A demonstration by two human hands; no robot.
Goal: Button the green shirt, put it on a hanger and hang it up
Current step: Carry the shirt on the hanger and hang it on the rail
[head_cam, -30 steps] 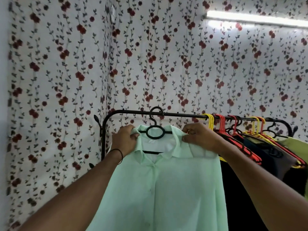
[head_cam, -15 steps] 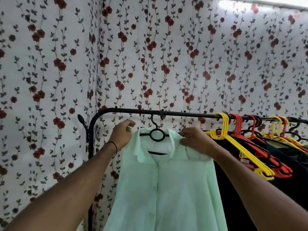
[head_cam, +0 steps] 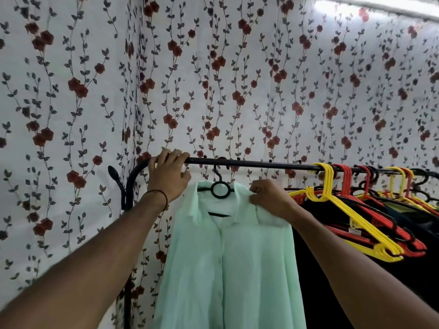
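The green shirt (head_cam: 228,264) hangs buttoned down its front on a black hanger (head_cam: 219,189), whose hook is over the black clothes rail (head_cam: 261,164) near the rail's left end. The left hand (head_cam: 169,176) has its grip closed over the rail itself, fingers curled across the top of the bar just left of the hanger's hook, thumb underneath (a thin dark band circles that wrist). The right hand (head_cam: 269,198) pinches the right side of the shirt's collar, fingertips closed on the cloth at the shoulder.

Close to the right of the shirt, the rail is crowded: a bunch of yellow hangers (head_cam: 349,217) and red hangers (head_cam: 370,210) hang bare and tilted out toward the camera, touching one another, and behind and beneath them hang dark garments (head_cam: 356,281) that press up against the green shirt's right edge. Further right, more yellow, red and black hangers carry clothes, too bunched to tell apart.

To the left, the rail bends down into a black upright post (head_cam: 128,233) with a knobbed side hook (head_cam: 113,173). Floral wallpaper (head_cam: 71,103) with red blossoms and dark vines covers both walls behind, meeting in a corner above the left hand.
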